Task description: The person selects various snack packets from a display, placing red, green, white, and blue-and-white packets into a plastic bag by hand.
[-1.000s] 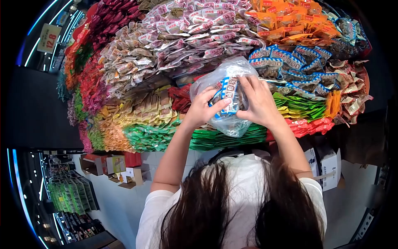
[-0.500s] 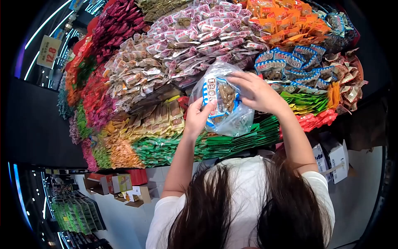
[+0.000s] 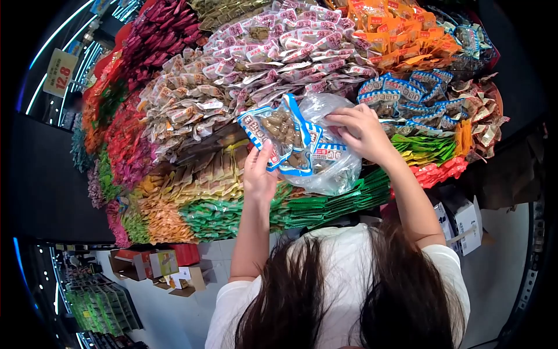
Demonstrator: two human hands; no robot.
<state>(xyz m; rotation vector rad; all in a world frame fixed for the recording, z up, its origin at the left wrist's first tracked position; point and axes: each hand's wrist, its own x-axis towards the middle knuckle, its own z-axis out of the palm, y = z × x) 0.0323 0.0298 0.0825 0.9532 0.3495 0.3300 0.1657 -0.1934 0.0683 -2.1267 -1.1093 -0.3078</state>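
My left hand point(image 3: 260, 174) pinches the lower left corner of a blue-and-white snack packet point(image 3: 283, 129) with a clear window onto brown pieces. This packet is tilted and overlaps the mouth of a clear plastic bag point(image 3: 334, 179). My right hand point(image 3: 369, 135) grips the bag's upper right side, thumb and fingers closed on the film. More blue-and-white packets point(image 3: 329, 152) show at the bag, partly covered by the film and the front packet. Below the bag lie rows of green packets point(image 3: 337, 200). Similar blue-and-white packets point(image 3: 401, 93) are heaped to the right, beyond my right hand.
Pink-and-white wrapped snacks point(image 3: 290, 46) and orange packets point(image 3: 401, 29) are piled behind. Yellow packets point(image 3: 212, 174) stand in rows on the left. A price sign point(image 3: 60, 72) hangs at upper left. Cardboard boxes point(image 3: 465, 224) sit on the floor at right, with others at left.
A blue-and-white packet that was inside the bag is now out at its left, held by my left hand, which has moved left. My right hand has shifted slightly right, still on the bag.
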